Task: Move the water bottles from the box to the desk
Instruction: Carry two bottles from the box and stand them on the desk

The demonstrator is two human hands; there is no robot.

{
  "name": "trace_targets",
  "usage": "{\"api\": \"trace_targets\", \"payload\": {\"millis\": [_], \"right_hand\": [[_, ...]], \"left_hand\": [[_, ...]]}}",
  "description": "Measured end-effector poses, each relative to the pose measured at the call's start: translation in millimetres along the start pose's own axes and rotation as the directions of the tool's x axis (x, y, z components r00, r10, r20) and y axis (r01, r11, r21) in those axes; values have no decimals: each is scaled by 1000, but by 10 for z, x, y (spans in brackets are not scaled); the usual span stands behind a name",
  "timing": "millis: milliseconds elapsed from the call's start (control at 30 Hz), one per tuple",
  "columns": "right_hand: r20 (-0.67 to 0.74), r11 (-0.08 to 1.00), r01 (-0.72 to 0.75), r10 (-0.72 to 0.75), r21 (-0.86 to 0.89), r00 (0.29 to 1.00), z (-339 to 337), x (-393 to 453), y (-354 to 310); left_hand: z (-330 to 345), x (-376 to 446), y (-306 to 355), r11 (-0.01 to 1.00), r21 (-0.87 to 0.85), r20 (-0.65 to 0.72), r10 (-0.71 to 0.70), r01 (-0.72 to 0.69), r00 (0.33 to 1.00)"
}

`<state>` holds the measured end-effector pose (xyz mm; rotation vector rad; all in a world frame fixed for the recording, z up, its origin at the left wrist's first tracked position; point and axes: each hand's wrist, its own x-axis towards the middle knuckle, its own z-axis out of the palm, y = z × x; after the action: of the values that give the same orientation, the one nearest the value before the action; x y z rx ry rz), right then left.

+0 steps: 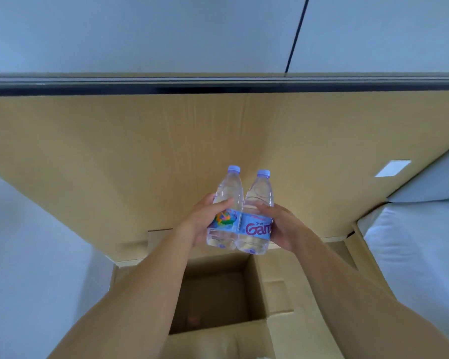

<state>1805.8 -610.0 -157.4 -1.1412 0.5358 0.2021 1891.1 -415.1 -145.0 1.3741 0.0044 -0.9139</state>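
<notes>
Two clear water bottles with pale blue caps and blue labels are held side by side in the air, above the open cardboard box [275, 291]. My left hand [200, 224] grips the left bottle [227, 203] around its label. The right bottle [258, 218] is gripped at its label by my right hand [283, 226]. Both bottles stand roughly upright and touch each other. The box interior below looks dark, and I cannot tell whether anything lies in it. The light wooden desk [114, 151] spreads out beyond the bottles.
The desk's far edge meets a dark strip [218, 86] below a pale wall. A small white patch [393, 168] lies on the desk at the right. White bedding [412, 242] sits at the right, pale floor at the left.
</notes>
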Motion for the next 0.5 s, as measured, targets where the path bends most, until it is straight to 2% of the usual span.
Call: {"api": "trace_targets", "payload": {"millis": [133, 300, 433, 500], "right_hand": [[-30, 997, 50, -49, 57, 998, 15, -209, -32], [-140, 993, 68, -54, 93, 989, 43, -450, 37], [-205, 982, 73, -37, 172, 978, 37, -674, 123], [-236, 978, 81, -34, 194, 971, 40, -771, 168]], "left_hand": [[110, -90, 106, 1000, -6, 60, -19, 20, 998], [106, -183, 112, 979, -60, 219, -176, 193, 960], [155, -207, 49, 992, -12, 295, -115, 123, 949], [229, -226, 26, 992, 19, 369, -120, 122, 921]]}}
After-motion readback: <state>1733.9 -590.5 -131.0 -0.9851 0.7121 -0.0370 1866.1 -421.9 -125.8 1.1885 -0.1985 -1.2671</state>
